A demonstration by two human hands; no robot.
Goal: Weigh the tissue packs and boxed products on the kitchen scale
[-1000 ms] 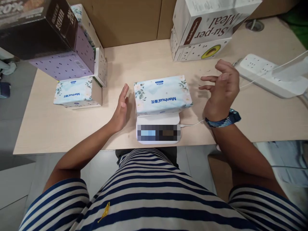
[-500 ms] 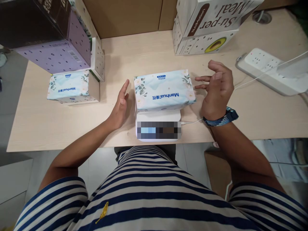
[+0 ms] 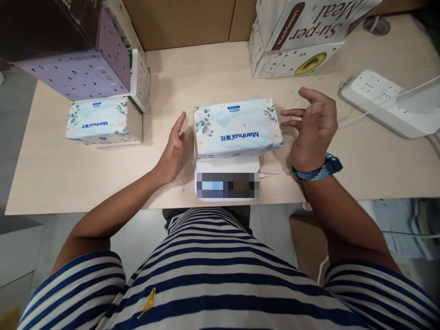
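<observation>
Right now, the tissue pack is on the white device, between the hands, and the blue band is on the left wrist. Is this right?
No: the head view shows the blue band on the wrist of the right hand. The tissue pack is on the white device, between that hand and the left hand.

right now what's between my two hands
In the head view, a Manhua pack sits between your left hand and right hand, resting on a white device.

I see smooth plastic film on the tissue pack (image 3: pixel 237 126). The scale (image 3: pixel 228 165) looks plastic, the surface (image 3: pixel 192 73) matt wood.
</observation>
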